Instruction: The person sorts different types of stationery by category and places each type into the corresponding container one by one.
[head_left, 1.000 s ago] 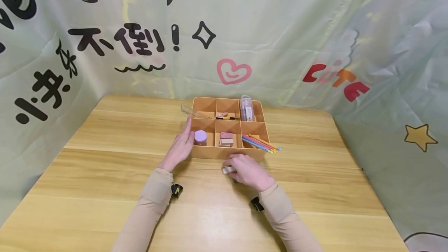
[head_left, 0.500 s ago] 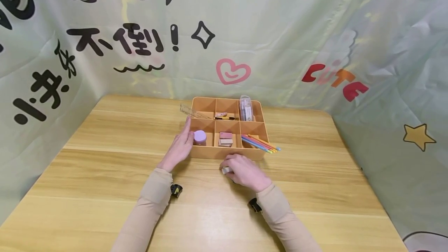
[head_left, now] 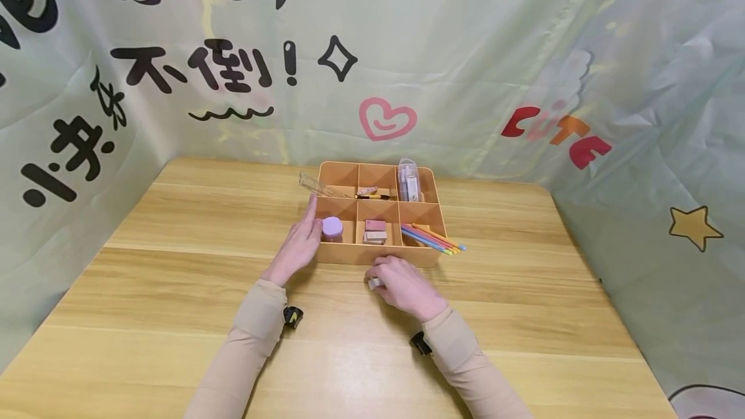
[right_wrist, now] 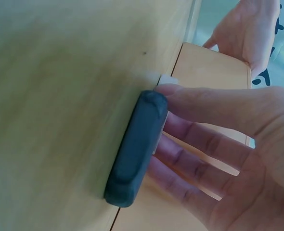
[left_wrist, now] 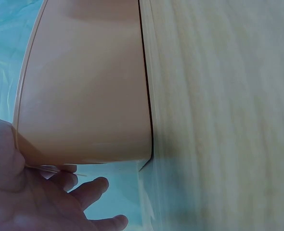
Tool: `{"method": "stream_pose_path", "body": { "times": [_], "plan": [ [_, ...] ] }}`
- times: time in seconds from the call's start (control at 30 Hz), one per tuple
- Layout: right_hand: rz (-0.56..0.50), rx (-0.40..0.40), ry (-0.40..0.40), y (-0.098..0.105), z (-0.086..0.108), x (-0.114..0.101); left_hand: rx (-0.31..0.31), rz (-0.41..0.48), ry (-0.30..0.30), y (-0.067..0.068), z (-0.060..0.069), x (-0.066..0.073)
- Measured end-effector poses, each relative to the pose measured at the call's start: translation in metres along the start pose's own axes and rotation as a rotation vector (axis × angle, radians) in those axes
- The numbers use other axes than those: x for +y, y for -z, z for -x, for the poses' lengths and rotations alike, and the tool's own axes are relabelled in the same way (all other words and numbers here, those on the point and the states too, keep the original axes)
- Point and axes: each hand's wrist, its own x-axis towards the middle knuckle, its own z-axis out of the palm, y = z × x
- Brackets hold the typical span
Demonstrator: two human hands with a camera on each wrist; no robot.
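Note:
My right hand (head_left: 407, 286) holds a dark oblong block (right_wrist: 135, 149) with rounded ends just in front of the organizer box. Its thumb lies at one end and the fingers are bent behind it. A pale piece (head_left: 376, 283) shows by the fingertips in the head view; whether it belongs to the block I cannot tell. Against the left wall of the orange organizer (head_left: 349, 254) rests my left hand (head_left: 298, 244), fingers fairly straight and thumb at the rim. Close to that thumb stands a jar with a purple lid (head_left: 332, 227).
The organizer's compartments hold pink and white erasers (head_left: 375, 231), colored pencils (head_left: 431, 238) jutting over the front right, a clear purplish case (head_left: 410, 183) and a black-and-yellow pen (head_left: 372, 196). A clear ruler (head_left: 317, 185) sticks out left. Printed cloth hangs behind the table (head_left: 192, 244).
My right hand has shifted slightly left along the box front with the block, and less of the pale piece shows. The left hand and organizer stay put.

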Motion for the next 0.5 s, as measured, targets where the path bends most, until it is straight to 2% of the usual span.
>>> {"method": "stream_pose_path", "body": {
  "times": [0.5],
  "plan": [
    [0.022,-0.015,-0.004,0.0007,0.0004,0.0002,0.002,0.009,-0.001,-0.0003,0.0004,-0.0001]
  ]
}}
